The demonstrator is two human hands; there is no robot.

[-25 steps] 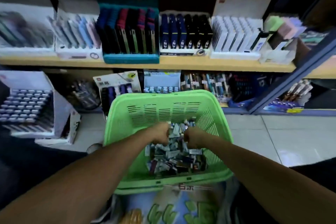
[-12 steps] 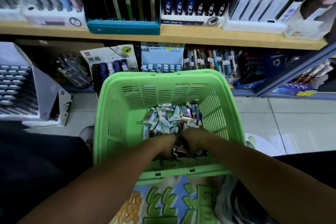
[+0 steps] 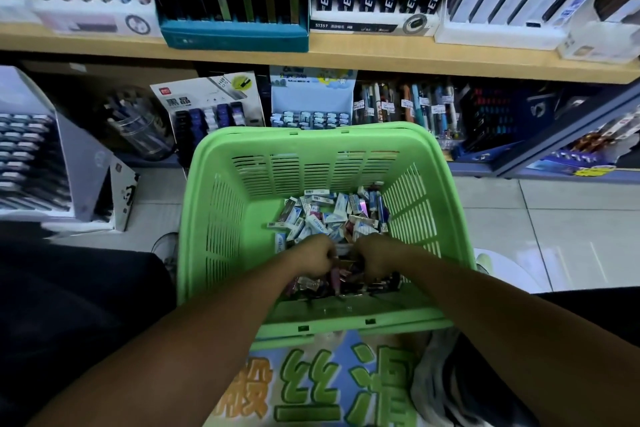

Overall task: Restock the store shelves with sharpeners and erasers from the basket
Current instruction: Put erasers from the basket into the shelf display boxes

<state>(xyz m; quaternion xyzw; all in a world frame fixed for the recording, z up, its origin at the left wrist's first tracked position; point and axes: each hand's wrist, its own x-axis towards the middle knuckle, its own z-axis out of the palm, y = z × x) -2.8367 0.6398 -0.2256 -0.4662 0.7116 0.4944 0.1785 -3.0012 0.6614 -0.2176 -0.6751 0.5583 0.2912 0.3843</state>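
A green plastic basket (image 3: 221,218) stands on the floor in front of me. Inside lies a heap of small white and blue eraser packets (image 3: 322,215), with darker small sharpeners (image 3: 346,282) at the near side. Both my hands are down in the basket, side by side against the near wall. My left hand (image 3: 313,258) curls its fingers into the dark sharpeners. My right hand (image 3: 375,258) does the same just to its right. The backs of my hands hide exactly which pieces the fingers hold.
The wooden shelf (image 3: 346,57) above carries upright boxes of pens and pencils. Below it stand a lead-refill display (image 3: 207,107), an eraser display box (image 3: 311,107) and priced pens (image 3: 408,104). A grey display box (image 3: 41,149) sits on the floor at left. A printed bag (image 3: 311,381) lies under the basket.
Both hands have slid from the middle of the heap towards me, to the near side of the basket. My view has dropped and closed in on the basket.
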